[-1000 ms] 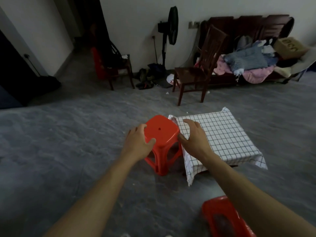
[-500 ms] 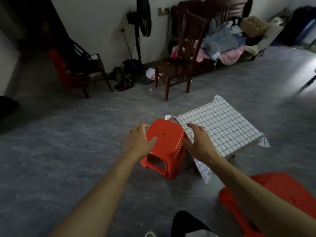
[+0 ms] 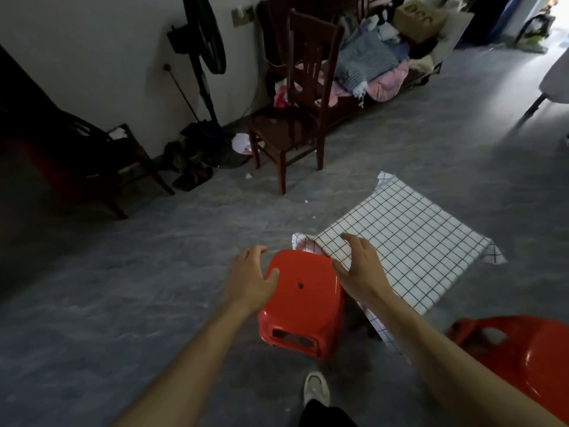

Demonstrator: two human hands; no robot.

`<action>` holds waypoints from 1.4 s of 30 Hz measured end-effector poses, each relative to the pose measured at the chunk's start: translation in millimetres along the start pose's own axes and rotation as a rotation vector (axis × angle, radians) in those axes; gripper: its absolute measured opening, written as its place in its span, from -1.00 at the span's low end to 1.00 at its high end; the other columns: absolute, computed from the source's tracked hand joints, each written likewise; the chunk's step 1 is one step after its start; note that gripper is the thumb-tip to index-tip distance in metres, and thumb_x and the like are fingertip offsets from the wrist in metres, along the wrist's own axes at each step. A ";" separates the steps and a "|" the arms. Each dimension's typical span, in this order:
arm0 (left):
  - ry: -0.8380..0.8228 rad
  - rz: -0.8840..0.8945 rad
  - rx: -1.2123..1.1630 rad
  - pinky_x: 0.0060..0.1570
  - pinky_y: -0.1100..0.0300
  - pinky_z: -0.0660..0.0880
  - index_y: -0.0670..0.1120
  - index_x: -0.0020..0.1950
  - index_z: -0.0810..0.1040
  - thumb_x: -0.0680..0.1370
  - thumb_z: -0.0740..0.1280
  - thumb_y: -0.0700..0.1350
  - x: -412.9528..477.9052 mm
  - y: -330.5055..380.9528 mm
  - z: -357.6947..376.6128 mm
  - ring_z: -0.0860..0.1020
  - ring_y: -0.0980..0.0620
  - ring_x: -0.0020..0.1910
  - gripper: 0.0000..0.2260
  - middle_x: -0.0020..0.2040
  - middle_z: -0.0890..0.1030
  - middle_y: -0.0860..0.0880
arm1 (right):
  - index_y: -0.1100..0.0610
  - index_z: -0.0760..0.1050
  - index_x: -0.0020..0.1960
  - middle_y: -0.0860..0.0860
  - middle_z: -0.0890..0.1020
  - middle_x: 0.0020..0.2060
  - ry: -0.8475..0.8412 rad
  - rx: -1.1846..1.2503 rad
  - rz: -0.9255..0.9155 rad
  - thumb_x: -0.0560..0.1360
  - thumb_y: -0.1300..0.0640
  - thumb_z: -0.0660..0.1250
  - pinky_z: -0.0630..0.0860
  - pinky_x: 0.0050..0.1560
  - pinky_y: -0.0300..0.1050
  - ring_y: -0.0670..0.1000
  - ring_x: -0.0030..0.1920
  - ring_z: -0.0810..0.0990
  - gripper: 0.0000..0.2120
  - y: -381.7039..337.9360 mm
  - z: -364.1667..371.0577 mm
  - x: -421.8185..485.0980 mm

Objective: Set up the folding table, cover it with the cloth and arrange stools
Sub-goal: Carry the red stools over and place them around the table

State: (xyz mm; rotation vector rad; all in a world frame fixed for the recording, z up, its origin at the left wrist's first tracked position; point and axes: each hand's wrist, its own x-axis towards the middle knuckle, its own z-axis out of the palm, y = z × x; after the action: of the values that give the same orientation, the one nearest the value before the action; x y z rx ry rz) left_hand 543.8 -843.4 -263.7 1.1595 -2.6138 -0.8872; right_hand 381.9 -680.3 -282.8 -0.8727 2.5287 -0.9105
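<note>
Far left, a dark chair (image 3: 101, 161) stands by the wall, then a standing fan (image 3: 204, 44) with shoes at its foot, and a wooden chair (image 3: 295, 118) backed toward a bench piled with clothes (image 3: 375, 66). On the floor (image 3: 123, 288) in the middle, a red stool (image 3: 303, 303) sits upright, seat up, just beside the cloth-covered tabletop (image 3: 409, 245). The left hand (image 3: 251, 278) rests its thumb on the seat's left edge, grip spread wide; the right hand (image 3: 361, 266) hovers fingers splayed at the right edge, over the checked cloth's corner. A second red stool (image 3: 523, 359) lies tipped at far right. A shoe (image 3: 315, 388) shows below.
</note>
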 end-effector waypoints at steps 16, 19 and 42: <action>-0.334 0.120 0.096 0.28 0.09 0.36 -0.14 0.34 0.44 0.52 0.38 -0.03 155.7 -97.3 73.4 0.42 -0.06 0.29 -0.57 0.28 0.50 -0.10 | 0.07 0.27 0.48 0.12 0.38 0.36 0.120 0.034 0.370 0.54 0.05 0.34 0.48 0.27 0.06 0.11 0.30 0.44 -0.45 29.5 116.6 71.1; -0.411 0.104 0.114 0.30 0.08 0.35 -0.13 0.35 0.43 0.51 0.39 -0.03 164.2 -120.6 105.7 0.42 -0.09 0.30 -0.55 0.29 0.50 -0.13 | 0.11 0.34 0.43 0.14 0.46 0.28 0.128 -0.009 0.406 0.51 0.07 0.37 0.39 0.19 -0.02 0.13 0.26 0.44 -0.47 53.7 145.3 71.2; -0.497 -0.059 0.130 0.35 -0.14 0.33 0.21 0.56 -0.04 0.40 0.49 0.18 207.3 -249.0 317.5 0.29 -0.23 0.42 -0.09 0.49 0.18 -0.20 | -0.21 -0.24 0.55 0.18 -0.02 0.53 -0.163 -0.077 0.699 0.20 -0.20 0.62 0.33 0.35 0.42 0.30 0.49 0.16 0.26 215.6 326.7 117.0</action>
State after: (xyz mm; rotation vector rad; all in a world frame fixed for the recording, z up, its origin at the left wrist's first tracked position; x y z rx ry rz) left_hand 444.0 -977.8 -685.3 1.1758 -3.0808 -1.1601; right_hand 352.0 -775.7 -679.0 -0.0385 2.4516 -0.4911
